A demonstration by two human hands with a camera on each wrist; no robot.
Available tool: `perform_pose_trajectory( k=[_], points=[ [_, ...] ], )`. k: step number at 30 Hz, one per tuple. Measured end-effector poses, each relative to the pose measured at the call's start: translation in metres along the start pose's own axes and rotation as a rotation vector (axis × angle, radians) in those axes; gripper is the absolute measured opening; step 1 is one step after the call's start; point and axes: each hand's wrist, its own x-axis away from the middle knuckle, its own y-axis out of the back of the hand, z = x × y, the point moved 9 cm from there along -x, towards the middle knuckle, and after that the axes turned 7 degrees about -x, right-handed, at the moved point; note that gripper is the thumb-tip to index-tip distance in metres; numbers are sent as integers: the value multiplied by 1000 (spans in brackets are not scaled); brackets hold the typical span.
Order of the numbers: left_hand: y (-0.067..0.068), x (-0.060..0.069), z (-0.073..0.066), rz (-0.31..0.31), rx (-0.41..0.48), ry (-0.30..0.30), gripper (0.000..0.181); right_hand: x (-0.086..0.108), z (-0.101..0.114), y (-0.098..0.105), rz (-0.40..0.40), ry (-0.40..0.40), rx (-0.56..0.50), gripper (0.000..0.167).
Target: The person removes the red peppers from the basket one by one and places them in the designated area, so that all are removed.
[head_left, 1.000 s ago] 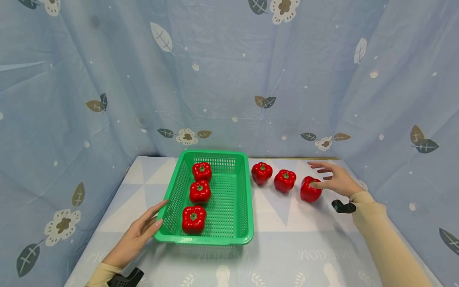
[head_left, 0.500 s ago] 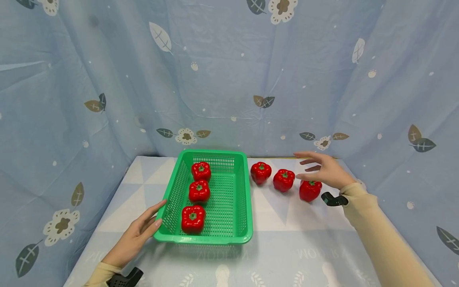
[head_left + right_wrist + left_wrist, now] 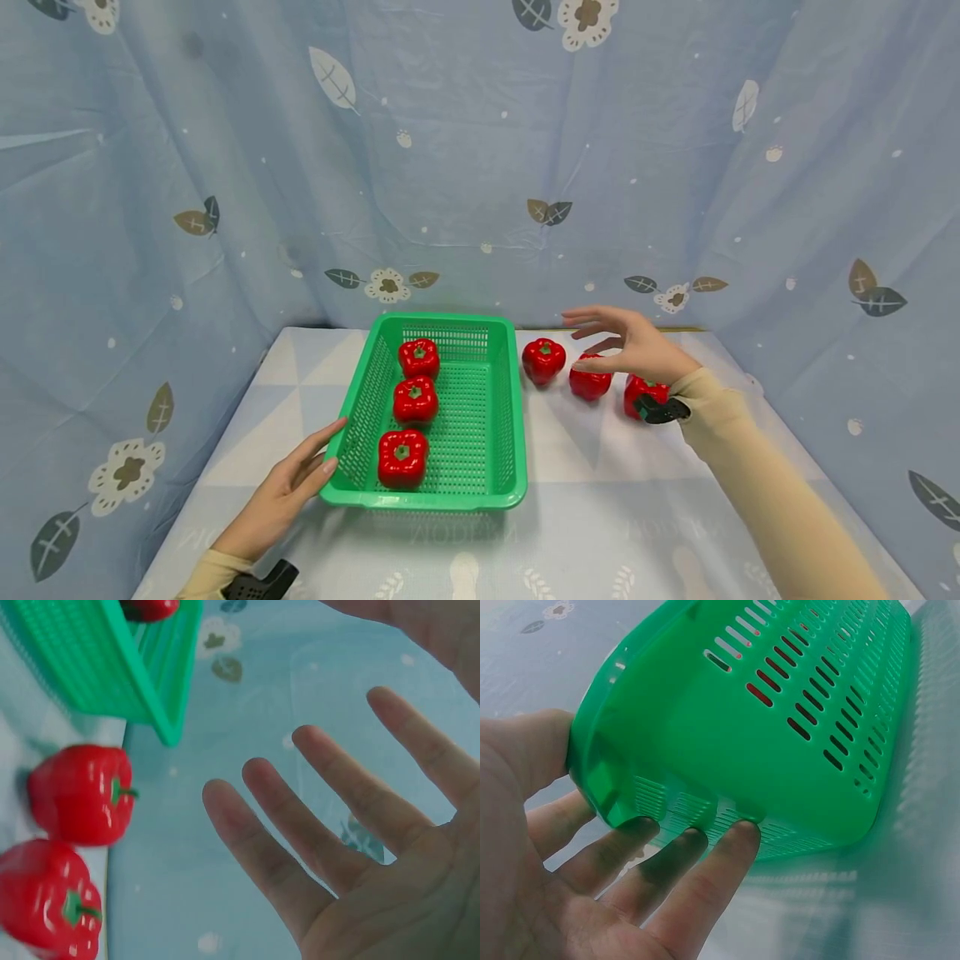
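Observation:
A green plastic basket [image 3: 519, 417] stands on the table with a column of three red bell peppers in it: a back one [image 3: 419, 358], a middle one [image 3: 416, 401] and a front one [image 3: 402, 459]. My left hand [image 3: 281, 492] touches its front left corner, fairly straight fingertips against the outer wall in the left wrist view. Right of the basket lie three more peppers: a left one [image 3: 543, 361], a middle one [image 3: 589, 385] and a right one [image 3: 634, 392], partly hidden by my wrist. My right hand [image 3: 633, 342] hovers over the middle one, fingers spread, holding nothing.
A blue patterned curtain [image 3: 465, 167] hangs behind and beside the table [image 3: 570, 525]. Black wrist devices sit at both cuffs, the right device [image 3: 662, 409] in front of the right pepper. The basket's right wall stands close to the left loose pepper.
My right hand has moved left, away from the right pepper and over the middle one, with nothing in it. The left hand, basket and peppers have stayed in place.

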Motion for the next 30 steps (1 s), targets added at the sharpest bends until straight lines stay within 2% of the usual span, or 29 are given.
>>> perform_pose_trajectory(
  k=[13,22,30],
  points=[
    [1,0,-1,3,-24,-4,58,-33,25,-40,83,79,-51,78],
    [2,1,-2,-1,-29,-18,57,-48,38,-72,154,143,-115,78],
    [1,1,-4,-2,-15,-38,57,-58,45,-98,220,153,-145,76]
  ],
)
